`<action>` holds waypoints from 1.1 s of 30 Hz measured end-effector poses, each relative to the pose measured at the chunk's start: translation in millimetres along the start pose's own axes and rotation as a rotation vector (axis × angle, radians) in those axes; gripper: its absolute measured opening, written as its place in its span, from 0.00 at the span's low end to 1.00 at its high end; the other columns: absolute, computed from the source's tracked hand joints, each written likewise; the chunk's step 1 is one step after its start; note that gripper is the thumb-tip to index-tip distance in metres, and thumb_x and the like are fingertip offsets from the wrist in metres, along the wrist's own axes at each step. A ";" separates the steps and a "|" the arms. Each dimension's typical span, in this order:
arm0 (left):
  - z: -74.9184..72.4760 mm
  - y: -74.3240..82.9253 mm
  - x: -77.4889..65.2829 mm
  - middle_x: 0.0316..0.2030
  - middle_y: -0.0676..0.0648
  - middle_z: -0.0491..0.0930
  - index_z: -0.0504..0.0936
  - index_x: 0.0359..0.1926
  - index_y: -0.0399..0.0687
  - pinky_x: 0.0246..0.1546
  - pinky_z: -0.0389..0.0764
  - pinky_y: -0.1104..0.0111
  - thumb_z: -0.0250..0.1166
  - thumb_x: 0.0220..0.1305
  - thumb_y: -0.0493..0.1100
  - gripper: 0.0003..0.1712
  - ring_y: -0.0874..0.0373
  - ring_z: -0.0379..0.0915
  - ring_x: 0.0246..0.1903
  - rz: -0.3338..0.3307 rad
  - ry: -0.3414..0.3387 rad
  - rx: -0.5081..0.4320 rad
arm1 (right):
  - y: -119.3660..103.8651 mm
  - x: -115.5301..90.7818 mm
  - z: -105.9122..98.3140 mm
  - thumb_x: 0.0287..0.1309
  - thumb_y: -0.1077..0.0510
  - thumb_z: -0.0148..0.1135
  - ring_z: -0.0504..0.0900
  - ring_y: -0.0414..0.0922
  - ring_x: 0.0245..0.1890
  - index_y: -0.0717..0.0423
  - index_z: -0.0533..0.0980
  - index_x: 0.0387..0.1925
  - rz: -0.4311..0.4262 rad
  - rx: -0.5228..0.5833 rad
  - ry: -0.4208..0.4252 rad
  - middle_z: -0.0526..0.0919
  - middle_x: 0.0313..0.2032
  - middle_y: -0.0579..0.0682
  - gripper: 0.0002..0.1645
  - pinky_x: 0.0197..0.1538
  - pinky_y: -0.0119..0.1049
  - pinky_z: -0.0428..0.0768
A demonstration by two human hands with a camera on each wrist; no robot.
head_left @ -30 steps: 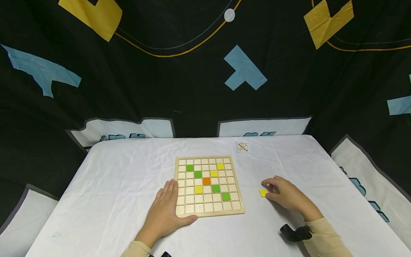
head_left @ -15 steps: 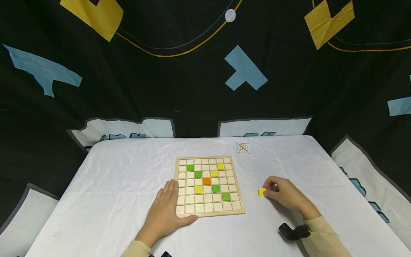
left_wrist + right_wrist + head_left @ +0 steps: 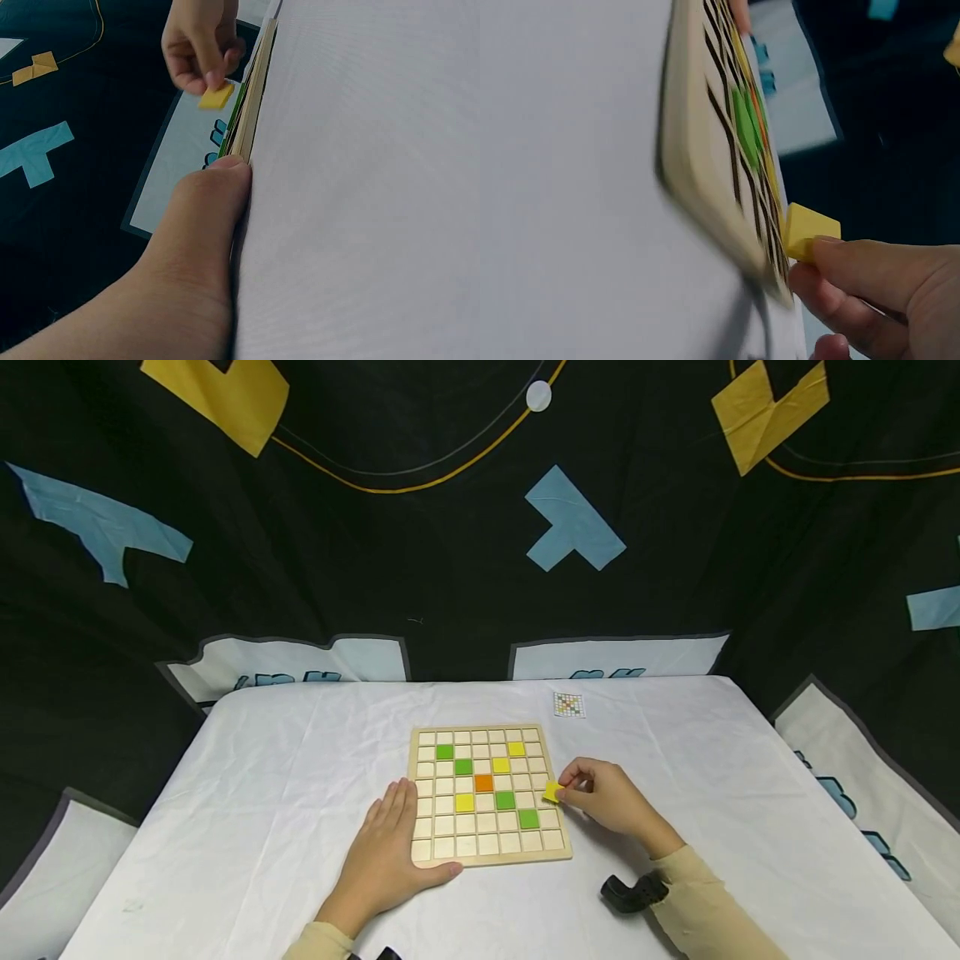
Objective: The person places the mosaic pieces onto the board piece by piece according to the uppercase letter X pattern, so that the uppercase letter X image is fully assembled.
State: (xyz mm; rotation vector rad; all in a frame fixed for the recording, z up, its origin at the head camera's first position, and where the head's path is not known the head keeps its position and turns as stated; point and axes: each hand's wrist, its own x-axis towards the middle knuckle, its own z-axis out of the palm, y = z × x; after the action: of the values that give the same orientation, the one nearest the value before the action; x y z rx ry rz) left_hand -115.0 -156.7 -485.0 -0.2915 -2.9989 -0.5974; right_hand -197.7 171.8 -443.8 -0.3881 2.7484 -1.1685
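Observation:
A square wooden grid board (image 3: 517,859) lies on the table, holding plain squares and several green, yellow and orange ones. My left hand (image 3: 386,847) rests along its left edge, fingers straight, the thumb at the near edge. Between thumb and fingertips, my right hand (image 3: 618,802) pinches a yellow square tile (image 3: 552,792) at the board's right edge. In the right wrist view the yellow tile (image 3: 810,229) is clear of the board's surface, held by one side. The left wrist view shows my left thumb (image 3: 217,195) against the board's side.
A small card (image 3: 568,705) with a coloured grid pattern lies beyond the board's far right corner. White cloth (image 3: 247,793) covers the table, and a dark patterned curtain (image 3: 420,560) hangs behind it. Black wrist mounts (image 3: 633,893) sit on the sleeves.
My right hand took hold of the yellow tile from the cloth right of the board and carried it left to the board's right edge. The left hand stayed in place.

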 end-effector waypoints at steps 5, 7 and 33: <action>0.0 -0.2 0.4 0.77 0.36 0.48 0.49 0.76 0.31 0.76 0.52 0.47 0.56 0.43 0.88 0.78 0.42 0.42 0.78 -0.003 -0.013 0.002 | -20.2 8.1 23.5 0.58 0.56 0.70 0.71 0.38 0.19 0.46 0.78 0.32 -0.070 0.055 -0.062 0.81 0.29 0.42 0.07 0.19 0.28 0.71; -0.2 0.0 0.7 0.77 0.36 0.47 0.49 0.76 0.31 0.76 0.52 0.47 0.56 0.43 0.88 0.78 0.42 0.41 0.78 -0.004 -0.018 0.003 | -26.8 10.4 31.8 0.59 0.56 0.70 0.71 0.38 0.19 0.45 0.78 0.31 -0.104 0.073 -0.082 0.82 0.30 0.42 0.06 0.20 0.28 0.72; -1.0 -0.5 -0.4 0.77 0.35 0.48 0.50 0.76 0.31 0.76 0.52 0.48 0.56 0.45 0.87 0.77 0.42 0.43 0.78 0.007 -0.012 0.013 | -76.6 20.1 92.5 0.57 0.54 0.72 0.74 0.31 0.24 0.43 0.83 0.30 -0.318 0.037 -0.179 0.83 0.28 0.32 0.04 0.29 0.25 0.75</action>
State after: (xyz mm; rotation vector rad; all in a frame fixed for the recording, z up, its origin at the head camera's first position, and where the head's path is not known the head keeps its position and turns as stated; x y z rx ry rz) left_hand -114.7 -157.6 -484.4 -0.3051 -3.0111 -0.5776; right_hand -182.8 51.3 -452.9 -0.9046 2.5693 -1.1805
